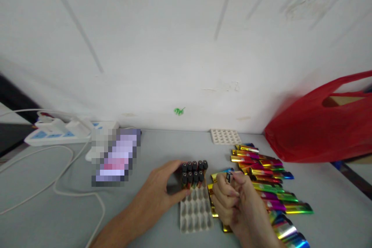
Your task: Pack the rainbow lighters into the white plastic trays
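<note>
A white slotted tray (195, 213) lies on the grey table, with several dark-capped lighters (194, 173) standing in its far rows. My left hand (162, 192) curls around the tray's far left corner, fingers touching those lighters. My right hand (232, 197) is closed in a fist just right of the tray, pinching a small lighter (228, 178) upright between thumb and fingers. Many shiny rainbow-foil lighters (269, 186) lie in rows to the right of my right hand, and some lie under it.
A second white slotted tray (225, 136) sits by the wall. A red plastic bag (322, 124) fills the right rear. At the left are a white power strip (58, 131) with cables (58, 186) and a blurred-out object (116, 157).
</note>
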Available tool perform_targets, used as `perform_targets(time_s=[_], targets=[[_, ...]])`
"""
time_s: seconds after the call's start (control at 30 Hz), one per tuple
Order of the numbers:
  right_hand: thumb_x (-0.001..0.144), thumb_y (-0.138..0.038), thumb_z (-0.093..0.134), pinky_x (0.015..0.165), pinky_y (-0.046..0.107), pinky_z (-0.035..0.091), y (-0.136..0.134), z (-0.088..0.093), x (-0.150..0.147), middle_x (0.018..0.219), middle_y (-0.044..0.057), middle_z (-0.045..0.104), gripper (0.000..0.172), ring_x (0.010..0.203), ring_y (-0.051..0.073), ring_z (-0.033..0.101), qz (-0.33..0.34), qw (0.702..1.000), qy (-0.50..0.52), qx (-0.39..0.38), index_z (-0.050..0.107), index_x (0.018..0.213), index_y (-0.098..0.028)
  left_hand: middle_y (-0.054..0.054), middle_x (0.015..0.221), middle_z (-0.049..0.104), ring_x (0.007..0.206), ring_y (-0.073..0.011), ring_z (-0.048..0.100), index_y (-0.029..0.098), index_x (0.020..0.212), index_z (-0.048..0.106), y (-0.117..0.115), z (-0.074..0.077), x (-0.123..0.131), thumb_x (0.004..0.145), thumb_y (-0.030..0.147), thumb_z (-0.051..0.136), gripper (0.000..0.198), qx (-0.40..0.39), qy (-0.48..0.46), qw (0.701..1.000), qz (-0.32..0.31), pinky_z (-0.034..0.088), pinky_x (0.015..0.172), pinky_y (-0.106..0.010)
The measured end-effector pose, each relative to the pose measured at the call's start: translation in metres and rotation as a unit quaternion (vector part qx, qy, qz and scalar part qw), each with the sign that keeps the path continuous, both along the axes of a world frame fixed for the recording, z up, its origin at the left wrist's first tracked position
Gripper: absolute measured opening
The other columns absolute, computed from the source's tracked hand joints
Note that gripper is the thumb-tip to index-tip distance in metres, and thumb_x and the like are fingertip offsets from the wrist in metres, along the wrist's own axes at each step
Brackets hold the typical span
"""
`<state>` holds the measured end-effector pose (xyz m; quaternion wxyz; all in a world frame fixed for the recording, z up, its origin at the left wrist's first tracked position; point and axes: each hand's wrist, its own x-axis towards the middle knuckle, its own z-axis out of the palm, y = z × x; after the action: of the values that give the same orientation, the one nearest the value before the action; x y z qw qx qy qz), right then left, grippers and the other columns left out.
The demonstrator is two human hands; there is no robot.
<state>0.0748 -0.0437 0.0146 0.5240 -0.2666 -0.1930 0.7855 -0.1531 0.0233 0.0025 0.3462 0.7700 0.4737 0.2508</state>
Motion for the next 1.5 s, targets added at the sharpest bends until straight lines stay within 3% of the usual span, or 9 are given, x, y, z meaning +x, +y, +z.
perform_targets(time_s=[0.17, 0.3, 0.57, 0.8, 1.03, 1.17, 1.27, 1.37, 1.5], targets=[[0.093, -0.062, 0.077, 0.045, 0.022, 0.008, 0.002, 0.002, 0.000, 0.058, -0.012, 0.023, 0.059, 0.050, 0.007, 0.007, -0.005, 1.000, -0.006, -0.025, 0.040, 0.065, -0.024, -0.009, 0.136, 0.080, 0.128, -0.0382, 0.072, 0.027, 0.128, 0.078, 0.000, 0.002, 0.000, 0.084, 0.031, 0.088, 0.046, -0.002, 0.001, 1.000, -0.002, 0.054, 0.115, -0.053], [0.090, -0.066, 0.079, 0.045, 0.020, 0.010, 0.003, -0.001, 0.001, 0.057, -0.012, 0.026, 0.062, 0.049, 0.006, 0.009, 0.020, 0.999, -0.009, -0.037, 0.043, 0.066, -0.022, -0.006, 0.132, 0.082, 0.124, -0.0353, 0.074, 0.027, 0.127, 0.077, -0.001, 0.004, 0.002, 0.084, 0.028, 0.086, 0.043, -0.008, -0.010, 1.000, -0.015, 0.054, 0.115, -0.049], [0.091, -0.066, 0.075, 0.045, 0.023, 0.012, 0.002, -0.005, -0.001, 0.054, -0.011, 0.026, 0.061, 0.046, 0.007, 0.013, 0.020, 0.999, -0.019, -0.025, 0.043, 0.063, -0.023, -0.009, 0.144, 0.072, 0.129, -0.0340, 0.070, 0.034, 0.160, 0.043, -0.002, 0.005, -0.002, 0.078, 0.025, 0.092, 0.097, -0.072, -0.063, 0.995, -0.015, 0.049, 0.118, -0.055], [0.087, -0.061, 0.079, 0.045, 0.026, 0.011, 0.001, 0.004, 0.000, 0.057, -0.012, 0.018, 0.060, 0.050, 0.008, 0.006, -0.110, 0.992, -0.058, -0.016, 0.038, 0.062, -0.025, -0.015, 0.157, 0.060, 0.143, -0.0433, 0.059, 0.032, 0.161, 0.045, -0.003, 0.004, -0.006, 0.057, 0.040, 0.109, 0.122, -0.082, -0.070, 0.993, -0.037, 0.043, 0.126, -0.063], [0.087, -0.059, 0.078, 0.045, 0.026, 0.011, 0.000, 0.004, -0.001, 0.056, -0.012, 0.018, 0.059, 0.049, 0.008, 0.006, -0.095, 0.993, -0.069, -0.026, 0.037, 0.062, -0.025, -0.013, 0.169, 0.051, 0.156, -0.0440, 0.047, 0.035, 0.168, 0.041, -0.003, 0.006, -0.011, 0.056, 0.041, 0.111, 0.132, -0.086, -0.045, 0.993, -0.074, 0.032, 0.134, -0.064], [0.089, -0.064, 0.080, 0.046, 0.024, 0.013, -0.001, 0.004, -0.004, 0.058, -0.012, 0.021, 0.056, 0.051, 0.009, 0.007, -0.091, 0.993, -0.076, -0.027, 0.047, 0.068, -0.023, -0.013, 0.171, 0.049, 0.158, -0.0438, 0.046, 0.035, 0.169, 0.040, -0.001, 0.010, -0.014, 0.054, 0.036, 0.111, 0.135, -0.092, -0.041, 0.991, -0.090, 0.030, 0.135, -0.063], [0.094, -0.066, 0.077, 0.047, 0.023, 0.016, -0.001, 0.002, -0.005, 0.060, -0.010, 0.034, 0.049, 0.051, 0.009, 0.015, -0.095, 0.990, -0.100, -0.022, 0.059, 0.081, -0.022, -0.012, 0.174, 0.046, 0.160, -0.0418, 0.043, 0.035, 0.169, 0.039, -0.001, 0.012, -0.015, 0.056, 0.031, 0.110, 0.134, -0.107, -0.035, 0.989, -0.094, 0.029, 0.136, -0.061], [0.099, -0.070, 0.067, 0.047, 0.024, 0.025, -0.001, -0.002, -0.009, 0.063, -0.005, 0.049, 0.048, 0.048, 0.011, 0.031, -0.107, 0.982, -0.147, 0.042, 0.066, 0.089, -0.023, -0.011, 0.174, 0.046, 0.160, -0.0413, 0.044, 0.035, 0.169, 0.040, -0.001, 0.011, -0.015, 0.058, 0.030, 0.110, 0.132, -0.107, -0.036, 0.990, -0.088, 0.030, 0.136, -0.061], [0.103, -0.061, 0.067, 0.069, 0.031, 0.046, -0.006, 0.001, -0.012, 0.083, 0.004, 0.064, 0.039, 0.075, 0.021, 0.058, -0.167, 0.937, -0.277, 0.129, 0.075, 0.093, -0.024, -0.011, 0.171, 0.051, 0.157, -0.0427, 0.047, 0.036, 0.168, 0.043, -0.001, 0.009, -0.015, 0.057, 0.032, 0.110, 0.130, -0.095, -0.034, 0.992, -0.078, 0.033, 0.134, -0.062]])
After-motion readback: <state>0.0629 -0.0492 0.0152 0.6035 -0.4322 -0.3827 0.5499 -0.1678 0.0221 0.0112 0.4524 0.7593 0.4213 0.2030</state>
